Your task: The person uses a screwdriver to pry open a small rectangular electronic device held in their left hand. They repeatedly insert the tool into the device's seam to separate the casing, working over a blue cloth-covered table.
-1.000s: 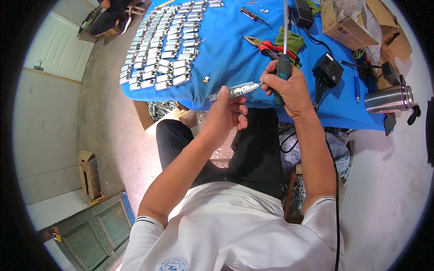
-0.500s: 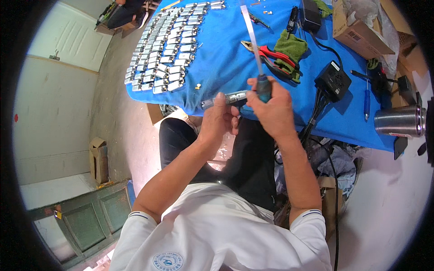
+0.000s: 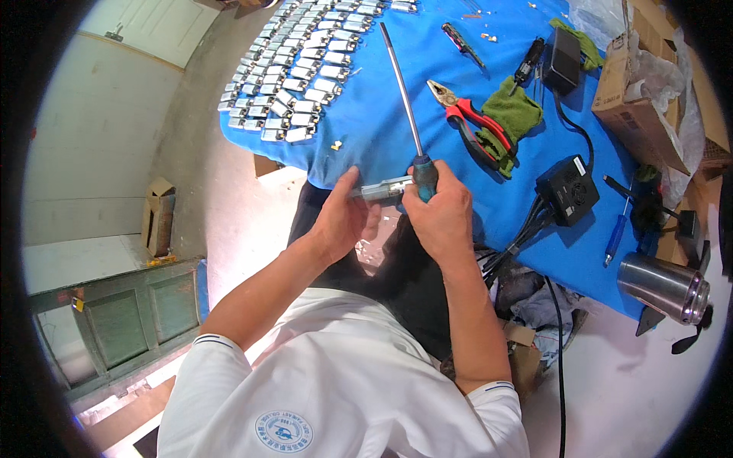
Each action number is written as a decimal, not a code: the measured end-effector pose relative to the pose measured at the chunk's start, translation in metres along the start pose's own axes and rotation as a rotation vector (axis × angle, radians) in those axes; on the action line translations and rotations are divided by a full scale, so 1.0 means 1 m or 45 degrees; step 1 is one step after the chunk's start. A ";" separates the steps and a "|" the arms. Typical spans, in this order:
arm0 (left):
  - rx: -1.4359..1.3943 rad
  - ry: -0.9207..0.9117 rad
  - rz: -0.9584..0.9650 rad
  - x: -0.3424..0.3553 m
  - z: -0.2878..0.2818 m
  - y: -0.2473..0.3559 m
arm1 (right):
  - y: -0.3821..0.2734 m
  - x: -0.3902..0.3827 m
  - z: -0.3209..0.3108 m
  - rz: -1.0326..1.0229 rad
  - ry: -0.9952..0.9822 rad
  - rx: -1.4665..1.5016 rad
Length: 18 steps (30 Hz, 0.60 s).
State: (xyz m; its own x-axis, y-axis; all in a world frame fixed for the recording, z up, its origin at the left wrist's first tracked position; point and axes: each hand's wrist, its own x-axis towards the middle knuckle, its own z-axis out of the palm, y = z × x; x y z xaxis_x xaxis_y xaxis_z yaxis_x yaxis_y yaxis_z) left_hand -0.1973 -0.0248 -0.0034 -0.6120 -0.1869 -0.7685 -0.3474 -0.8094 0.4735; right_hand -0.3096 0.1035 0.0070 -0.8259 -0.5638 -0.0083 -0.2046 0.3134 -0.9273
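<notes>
My left hand (image 3: 343, 214) grips a slim silvery metal part (image 3: 378, 190) at the near edge of the blue cloth on the table (image 3: 382, 137). My right hand (image 3: 445, 210) is closed on a screwdriver (image 3: 424, 174) with a teal and dark handle, its long steel shaft angled away over the cloth. The right end of the metal part meets my right hand at the handle, where fingers hide it. Just beyond lie red and black pliers (image 3: 468, 120) on a green rag (image 3: 519, 114). Several rows of small metal pieces (image 3: 298, 76) cover the left of the table.
A black adapter box (image 3: 565, 191) with cables, a steel flask (image 3: 660, 286) and a blue screwdriver (image 3: 615, 237) lie at the right, below open cardboard boxes (image 3: 626, 91). A black brick (image 3: 561, 65) and small tools lie farther back. A floor carton (image 3: 159, 217) stands at left.
The view has shifted, so the table sits farther right. The screwdriver in my right hand has tilted, its tip swinging left, and both hands have come lower in the picture with the metal part.
</notes>
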 end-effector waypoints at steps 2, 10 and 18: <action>0.091 0.029 0.067 0.002 -0.001 -0.004 | -0.002 -0.001 -0.002 0.036 -0.018 0.008; 0.172 0.049 0.089 0.003 -0.011 -0.006 | -0.007 -0.004 -0.002 0.065 -0.010 0.044; 0.503 -0.213 0.274 -0.004 -0.013 0.020 | -0.017 -0.001 0.001 -0.027 0.084 -0.034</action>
State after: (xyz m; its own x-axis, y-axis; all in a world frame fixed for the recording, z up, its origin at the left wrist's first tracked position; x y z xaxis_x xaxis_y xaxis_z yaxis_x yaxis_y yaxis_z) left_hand -0.1923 -0.0477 0.0034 -0.7943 -0.2084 -0.5706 -0.4241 -0.4823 0.7665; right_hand -0.3049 0.0974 0.0222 -0.8538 -0.5192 0.0368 -0.2358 0.3228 -0.9166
